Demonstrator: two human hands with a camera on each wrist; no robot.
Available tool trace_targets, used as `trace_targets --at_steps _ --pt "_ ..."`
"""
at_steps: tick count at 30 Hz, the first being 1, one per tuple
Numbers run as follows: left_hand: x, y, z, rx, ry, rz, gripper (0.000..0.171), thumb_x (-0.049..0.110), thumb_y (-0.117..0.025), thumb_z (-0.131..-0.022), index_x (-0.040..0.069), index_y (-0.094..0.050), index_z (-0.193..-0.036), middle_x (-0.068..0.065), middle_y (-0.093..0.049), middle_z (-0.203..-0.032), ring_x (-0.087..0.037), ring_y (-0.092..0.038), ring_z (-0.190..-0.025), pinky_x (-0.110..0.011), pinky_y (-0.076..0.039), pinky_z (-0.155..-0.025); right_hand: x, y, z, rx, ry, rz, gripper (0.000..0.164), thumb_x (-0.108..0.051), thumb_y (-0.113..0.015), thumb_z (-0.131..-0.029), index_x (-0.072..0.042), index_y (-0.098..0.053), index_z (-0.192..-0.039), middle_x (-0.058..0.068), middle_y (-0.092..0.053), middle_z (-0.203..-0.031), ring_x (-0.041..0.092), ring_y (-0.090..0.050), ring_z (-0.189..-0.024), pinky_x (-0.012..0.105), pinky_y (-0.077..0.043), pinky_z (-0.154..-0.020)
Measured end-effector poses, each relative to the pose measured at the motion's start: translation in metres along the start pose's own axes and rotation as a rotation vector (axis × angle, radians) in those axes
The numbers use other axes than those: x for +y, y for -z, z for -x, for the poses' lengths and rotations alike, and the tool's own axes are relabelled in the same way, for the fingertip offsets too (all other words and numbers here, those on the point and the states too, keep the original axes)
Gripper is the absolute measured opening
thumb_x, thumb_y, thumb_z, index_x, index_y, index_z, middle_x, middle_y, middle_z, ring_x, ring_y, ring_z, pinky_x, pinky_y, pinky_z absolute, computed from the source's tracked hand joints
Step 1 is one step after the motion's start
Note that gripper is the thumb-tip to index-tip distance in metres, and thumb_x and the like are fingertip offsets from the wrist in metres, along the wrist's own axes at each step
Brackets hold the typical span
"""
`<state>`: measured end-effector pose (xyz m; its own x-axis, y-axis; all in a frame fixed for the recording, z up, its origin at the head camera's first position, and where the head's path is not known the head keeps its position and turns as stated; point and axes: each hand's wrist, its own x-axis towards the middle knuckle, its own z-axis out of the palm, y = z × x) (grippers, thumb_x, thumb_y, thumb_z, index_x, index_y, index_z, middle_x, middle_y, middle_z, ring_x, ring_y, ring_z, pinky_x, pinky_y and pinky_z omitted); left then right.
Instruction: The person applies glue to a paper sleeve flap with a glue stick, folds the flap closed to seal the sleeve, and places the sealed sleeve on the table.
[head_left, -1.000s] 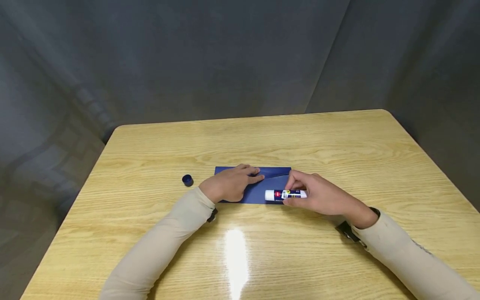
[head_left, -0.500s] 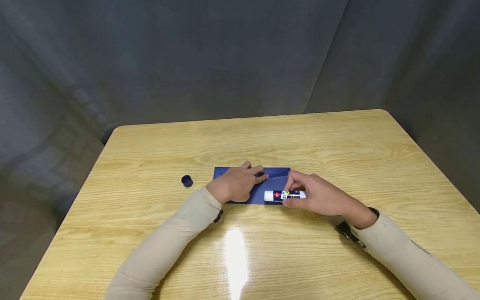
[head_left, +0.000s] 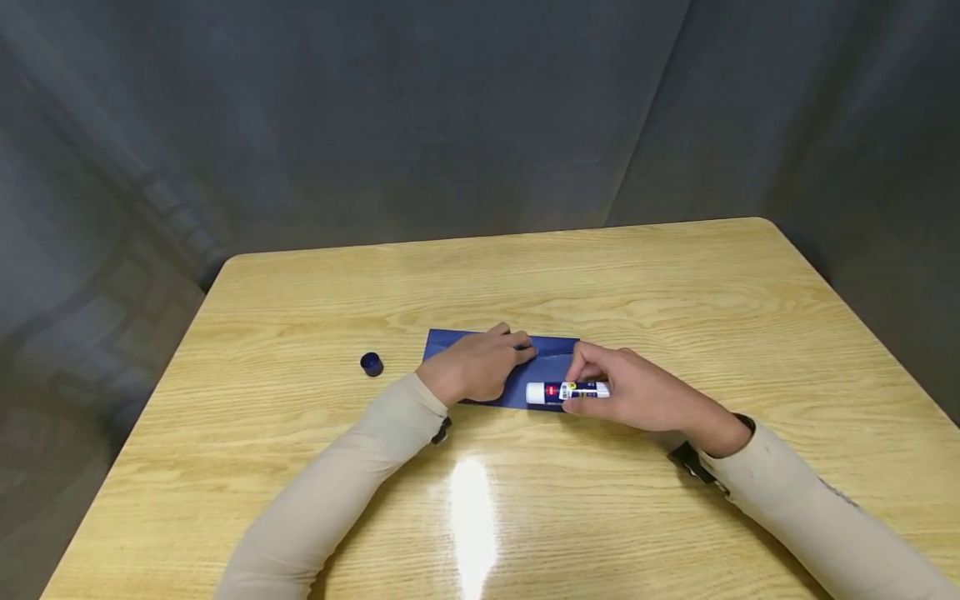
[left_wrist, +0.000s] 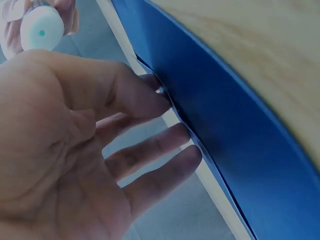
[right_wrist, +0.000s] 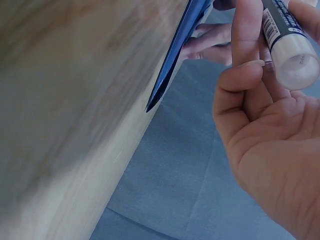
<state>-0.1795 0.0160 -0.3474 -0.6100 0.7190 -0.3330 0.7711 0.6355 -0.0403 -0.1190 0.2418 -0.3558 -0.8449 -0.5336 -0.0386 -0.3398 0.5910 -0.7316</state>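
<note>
In the head view a sheet of blue paper (head_left: 552, 367), folded lengthwise with a flap along its far side, lies on the table. My left hand (head_left: 480, 365) rests over its middle; the fingertips (left_wrist: 189, 156) touch the flap's edge in the left wrist view, the fingers fairly straight. My right hand (head_left: 637, 390) holds a glue stick (head_left: 555, 392) sideways above the paper's right end, its white end pointing left. The right wrist view shows the glue stick (right_wrist: 290, 47) between thumb and fingers, with the paper (right_wrist: 172, 60) edge-on beside it.
A dark blue cap (head_left: 371, 364) sits on the wooden table (head_left: 675, 292) to the left of the paper. Grey curtains (head_left: 450, 125) hang behind the table's far edge. A bright reflection lies on the wood in front of the paper.
My left hand has slid a little to the right along the paper. The paper has turned slightly, its left end away from me. The right hand keeps its hold on the glue stick.
</note>
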Motion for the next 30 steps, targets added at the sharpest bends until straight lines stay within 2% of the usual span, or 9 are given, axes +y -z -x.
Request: trace_targets --at_steps 7,12,17,20,25,30 --pt "0.005 0.005 -0.009 -0.006 0.028 -0.086 0.057 0.021 -0.052 -0.103 0.034 -0.034 -0.155 0.004 -0.029 -0.163 -0.021 -0.042 -0.126 -0.033 -0.049 -0.1 -0.002 0.0 -0.001 -0.007 0.005 0.023 0.026 -0.035 -0.076 -0.089 -0.02 -0.056 -0.099 -0.001 -0.076 -0.107 0.006 -0.068 -0.096 0.022 -0.051 -0.078" --pt "0.006 0.009 -0.011 -0.006 0.037 -0.094 0.055 0.023 -0.052 -0.103 0.033 -0.035 -0.155 0.006 -0.03 -0.162 -0.024 -0.043 -0.127 -0.037 -0.05 -0.1 -0.003 -0.001 0.001 -0.01 0.02 0.028 0.026 -0.033 -0.076 -0.089 -0.02 -0.056 -0.098 -0.002 -0.076 -0.106 0.005 -0.067 -0.091 0.022 -0.05 -0.076" --pt "0.005 0.009 -0.015 0.0 -0.012 -0.084 0.056 0.019 -0.052 -0.102 0.027 -0.037 -0.155 0.007 -0.032 -0.161 -0.019 -0.041 -0.137 -0.04 -0.045 -0.11 -0.001 0.0 0.007 -0.011 0.026 0.036 0.027 -0.036 -0.074 -0.09 -0.019 -0.056 -0.099 -0.002 -0.076 -0.106 0.003 -0.067 -0.092 0.022 -0.051 -0.077" --pt "0.006 0.01 -0.019 0.013 -0.045 -0.079 0.056 0.017 -0.054 -0.1 0.024 -0.039 -0.154 0.007 -0.036 -0.158 -0.017 -0.043 -0.136 -0.038 -0.044 -0.111 0.001 0.001 0.012 -0.007 0.033 0.039 0.027 -0.037 -0.074 -0.09 -0.019 -0.056 -0.099 -0.002 -0.076 -0.106 0.002 -0.067 -0.091 0.021 -0.05 -0.076" --pt "0.011 0.014 -0.027 0.01 -0.07 -0.135 0.058 0.02 -0.057 -0.099 0.027 -0.039 -0.154 0.008 -0.043 -0.149 -0.015 -0.049 -0.124 -0.031 -0.048 -0.105 0.001 0.0 0.017 -0.009 0.045 0.024 0.026 -0.036 -0.073 -0.09 -0.019 -0.056 -0.099 -0.002 -0.076 -0.105 0.002 -0.067 -0.09 0.021 -0.05 -0.075" --pt "0.019 0.017 -0.033 -0.034 -0.035 -0.16 0.058 0.029 -0.054 -0.101 0.034 -0.034 -0.155 0.009 -0.036 -0.154 -0.014 -0.048 -0.123 -0.03 -0.052 -0.096 -0.001 -0.001 0.018 -0.023 0.029 0.021 0.027 -0.039 -0.073 -0.09 -0.02 -0.056 -0.099 -0.001 -0.076 -0.107 0.002 -0.067 -0.094 0.021 -0.051 -0.076"
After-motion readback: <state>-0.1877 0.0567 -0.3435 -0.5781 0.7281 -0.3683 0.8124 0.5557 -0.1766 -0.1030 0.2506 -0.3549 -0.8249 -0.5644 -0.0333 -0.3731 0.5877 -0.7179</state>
